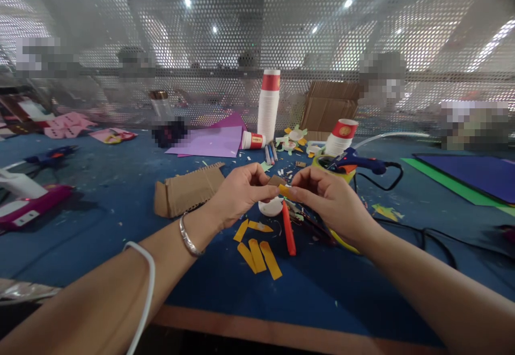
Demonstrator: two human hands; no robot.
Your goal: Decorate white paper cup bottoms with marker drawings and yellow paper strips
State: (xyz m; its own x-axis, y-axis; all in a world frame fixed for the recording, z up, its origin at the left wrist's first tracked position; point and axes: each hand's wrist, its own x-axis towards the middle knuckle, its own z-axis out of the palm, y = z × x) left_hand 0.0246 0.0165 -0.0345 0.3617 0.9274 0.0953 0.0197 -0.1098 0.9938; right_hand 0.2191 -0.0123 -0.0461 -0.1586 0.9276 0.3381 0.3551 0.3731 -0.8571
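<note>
Both my hands meet above the middle of the blue table. My left hand [245, 189] is closed in a pinch at the left end of a small yellow-orange paper strip [285, 190]. Thumb and fingers of my right hand [336, 197] pinch the strip's other end. A small brown piece [276, 181] shows just behind it; whether a hand holds it I cannot tell. Below lie several loose yellow paper strips [257, 254], some with pointed ends. An orange-red stick-shaped tool [288, 229] and a white round piece [270, 206] lie under my hands.
Folded cardboard [191, 190] lies left of my hands. At the right, a blue glue gun [358, 161] rests over a yellow tape roll [322, 161], its cord trailing. Behind stand a tall paper cup stack [268, 108] and a shorter cup stack [341, 136]. A power strip [34, 205] is far left.
</note>
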